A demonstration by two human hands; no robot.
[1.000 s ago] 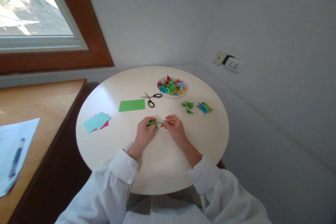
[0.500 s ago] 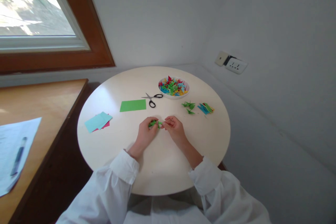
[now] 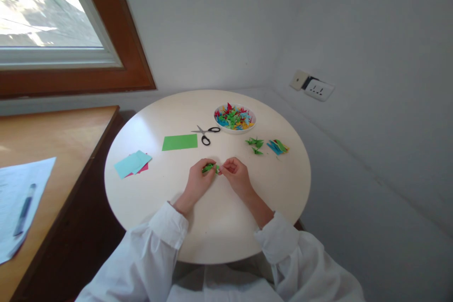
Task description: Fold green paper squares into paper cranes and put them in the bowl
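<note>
My left hand point(image 3: 200, 180) is closed around a small folded green paper point(image 3: 208, 168), partly hidden by the fingers; it looks like a paper crane. At its right end, my right hand point(image 3: 236, 175) pinches the same paper between thumb and fingertips. Both hands are close together above the near middle of the table. Several finished green paper cranes point(image 3: 255, 145) lie to the right, beyond my right hand. A flat green paper sheet point(image 3: 180, 142) lies beyond my left hand, with black-handled scissors point(image 3: 205, 135) spread apart beside it.
A white bowl point(image 3: 235, 130) full of colourful paper cranes stands at the back of the round table point(image 3: 148, 198). Coloured paper strips point(image 3: 278, 146) lie at the right, light blue squares point(image 3: 129, 164) over a red one at the left. A wooden desk point(image 3: 63, 125) holds papers and a pen point(image 3: 24, 210).
Both hands stay at the same place on the table. The fingertips have drawn slightly closer together around the green paper; nothing else has moved.
</note>
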